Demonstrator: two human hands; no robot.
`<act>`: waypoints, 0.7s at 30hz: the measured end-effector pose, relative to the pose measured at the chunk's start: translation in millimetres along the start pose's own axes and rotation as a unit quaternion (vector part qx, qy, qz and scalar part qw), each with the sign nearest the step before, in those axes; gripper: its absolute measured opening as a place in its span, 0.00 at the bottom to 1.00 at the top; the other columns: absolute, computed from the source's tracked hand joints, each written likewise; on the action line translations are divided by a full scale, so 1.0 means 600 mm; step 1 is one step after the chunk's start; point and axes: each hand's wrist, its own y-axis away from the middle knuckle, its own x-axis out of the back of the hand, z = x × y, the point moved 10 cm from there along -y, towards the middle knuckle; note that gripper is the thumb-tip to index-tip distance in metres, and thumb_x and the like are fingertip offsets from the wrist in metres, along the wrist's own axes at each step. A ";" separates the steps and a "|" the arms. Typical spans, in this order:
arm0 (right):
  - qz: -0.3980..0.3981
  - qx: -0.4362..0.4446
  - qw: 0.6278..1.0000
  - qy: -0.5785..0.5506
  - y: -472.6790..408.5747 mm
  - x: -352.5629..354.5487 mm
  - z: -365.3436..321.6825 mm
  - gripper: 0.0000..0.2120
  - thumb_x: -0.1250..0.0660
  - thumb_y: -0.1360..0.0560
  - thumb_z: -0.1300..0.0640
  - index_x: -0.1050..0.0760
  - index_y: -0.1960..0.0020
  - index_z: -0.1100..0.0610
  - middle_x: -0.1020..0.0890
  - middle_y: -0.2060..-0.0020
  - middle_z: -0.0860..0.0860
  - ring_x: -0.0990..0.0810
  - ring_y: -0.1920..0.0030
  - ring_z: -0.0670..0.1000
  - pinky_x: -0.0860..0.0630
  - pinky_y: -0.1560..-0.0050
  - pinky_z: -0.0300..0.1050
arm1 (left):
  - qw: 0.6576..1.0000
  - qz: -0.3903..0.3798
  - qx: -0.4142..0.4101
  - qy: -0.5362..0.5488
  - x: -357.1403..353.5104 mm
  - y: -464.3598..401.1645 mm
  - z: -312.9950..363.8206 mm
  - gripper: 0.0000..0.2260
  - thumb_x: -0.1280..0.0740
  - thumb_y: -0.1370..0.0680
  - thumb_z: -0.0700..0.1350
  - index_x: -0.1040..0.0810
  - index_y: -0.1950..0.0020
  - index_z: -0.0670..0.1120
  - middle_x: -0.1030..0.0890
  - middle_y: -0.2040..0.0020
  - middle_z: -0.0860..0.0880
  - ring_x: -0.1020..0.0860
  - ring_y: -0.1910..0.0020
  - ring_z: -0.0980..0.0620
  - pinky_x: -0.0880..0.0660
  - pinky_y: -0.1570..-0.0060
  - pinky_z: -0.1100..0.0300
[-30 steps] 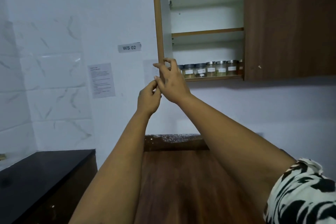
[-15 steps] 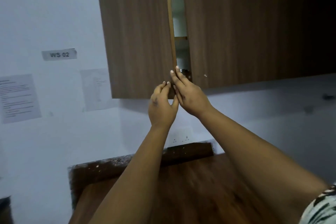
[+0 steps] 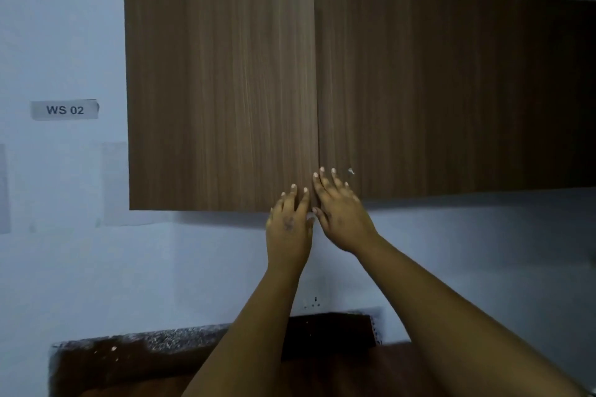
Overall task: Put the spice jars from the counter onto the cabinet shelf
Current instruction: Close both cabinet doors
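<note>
Both hands flat and open, gripping nothing: left hand (image 3: 288,222) pressed on the left cabinet door (image 3: 219,80) at its lower right corner, right hand (image 3: 338,211) beside it on the adjoining door (image 3: 451,90); spice jars not visible behind the doors.

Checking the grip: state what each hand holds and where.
Nothing is held. The left hand and right hand lie flat, fingers spread, against the cabinet door's lower corner.

A "WS 02" label (image 3: 64,110) and faint paper sheets (image 3: 115,184) on the wall, perhaps a socket (image 3: 314,302) lower down.
</note>
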 end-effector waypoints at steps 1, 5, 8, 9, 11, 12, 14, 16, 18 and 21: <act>0.003 -0.003 1.000 0.002 -0.006 -0.012 0.013 0.30 0.47 0.17 0.50 0.56 0.20 0.54 0.55 0.21 0.49 0.60 0.21 0.51 0.50 0.22 0.53 | 1.000 -0.007 -0.001 -0.015 -0.021 -0.005 -0.004 0.25 0.29 0.25 0.42 0.28 0.29 0.43 0.28 0.29 0.41 0.26 0.34 0.40 0.23 0.42 0.44; 0.008 -0.013 1.000 -0.010 -0.039 -0.060 0.055 0.30 0.47 0.17 0.49 0.56 0.20 0.53 0.57 0.21 0.48 0.60 0.21 0.52 0.53 0.23 0.54 | 0.998 -0.017 0.014 -0.050 -0.084 -0.034 -0.023 0.22 0.34 0.21 0.43 0.31 0.27 0.45 0.30 0.27 0.43 0.30 0.30 0.40 0.29 0.35 0.41; 0.017 -0.023 1.000 0.007 -0.060 -0.104 0.090 0.31 0.47 0.18 0.44 0.58 0.20 0.49 0.62 0.22 0.50 0.61 0.22 0.54 0.56 0.25 0.54 | 0.997 -0.004 -0.008 -0.082 -0.121 -0.049 -0.029 0.22 0.31 0.23 0.42 0.27 0.29 0.44 0.29 0.28 0.42 0.30 0.31 0.39 0.34 0.34 0.37; 0.018 -0.030 0.999 0.011 -0.067 -0.118 0.103 0.31 0.48 0.18 0.43 0.58 0.21 0.47 0.64 0.22 0.51 0.63 0.22 0.54 0.58 0.25 0.55 | 0.996 -0.002 -0.020 -0.089 -0.135 -0.054 -0.034 0.22 0.31 0.23 0.42 0.27 0.29 0.44 0.30 0.28 0.42 0.30 0.30 0.39 0.36 0.34 0.36; 0.024 -0.033 0.999 0.024 -0.088 -0.147 0.129 0.31 0.50 0.19 0.40 0.60 0.21 0.44 0.65 0.22 0.51 0.66 0.23 0.53 0.59 0.25 0.56 | 0.994 0.012 -0.041 -0.096 -0.162 -0.067 -0.046 0.22 0.32 0.22 0.43 0.28 0.29 0.44 0.31 0.27 0.43 0.33 0.28 0.38 0.38 0.33 0.35; 0.029 -0.031 0.999 0.032 -0.098 -0.156 0.139 0.31 0.51 0.19 0.39 0.60 0.21 0.43 0.65 0.22 0.52 0.66 0.23 0.53 0.58 0.24 0.56 | 0.994 0.013 -0.048 -0.094 -0.173 -0.074 -0.053 0.23 0.31 0.23 0.42 0.29 0.28 0.44 0.32 0.26 0.43 0.33 0.28 0.38 0.39 0.33 0.35; 0.049 -0.036 0.998 0.033 -0.113 -0.165 0.158 0.33 0.52 0.20 0.36 0.59 0.21 0.46 0.62 0.22 0.53 0.63 0.22 0.54 0.57 0.24 0.57 | 0.992 0.012 -0.068 -0.105 -0.186 -0.084 -0.059 0.26 0.28 0.26 0.41 0.30 0.28 0.43 0.32 0.26 0.42 0.34 0.28 0.38 0.36 0.34 0.36; 0.064 -0.050 0.997 0.019 -0.123 -0.181 0.178 0.37 0.53 0.22 0.33 0.57 0.20 0.50 0.58 0.21 0.54 0.60 0.21 0.54 0.57 0.24 0.56 | 0.987 0.005 -0.096 -0.125 -0.205 -0.085 -0.063 0.28 0.26 0.28 0.39 0.29 0.29 0.41 0.32 0.27 0.40 0.34 0.28 0.36 0.33 0.35 0.38; 0.070 -0.060 0.996 0.011 -0.130 -0.198 0.190 0.39 0.56 0.23 0.31 0.58 0.20 0.54 0.58 0.21 0.53 0.60 0.21 0.53 0.58 0.23 0.56 | 0.985 0.002 -0.111 -0.135 -0.219 -0.090 -0.073 0.30 0.25 0.29 0.37 0.29 0.29 0.40 0.32 0.27 0.39 0.34 0.28 0.36 0.32 0.35 0.42; 0.072 -0.084 0.994 0.006 -0.137 -0.218 0.191 0.38 0.58 0.22 0.33 0.62 0.21 0.55 0.63 0.22 0.52 0.66 0.23 0.52 0.65 0.25 0.54 | 0.985 0.002 -0.107 -0.138 -0.233 -0.095 -0.085 0.31 0.25 0.29 0.37 0.30 0.28 0.40 0.32 0.27 0.40 0.33 0.28 0.38 0.33 0.35 0.47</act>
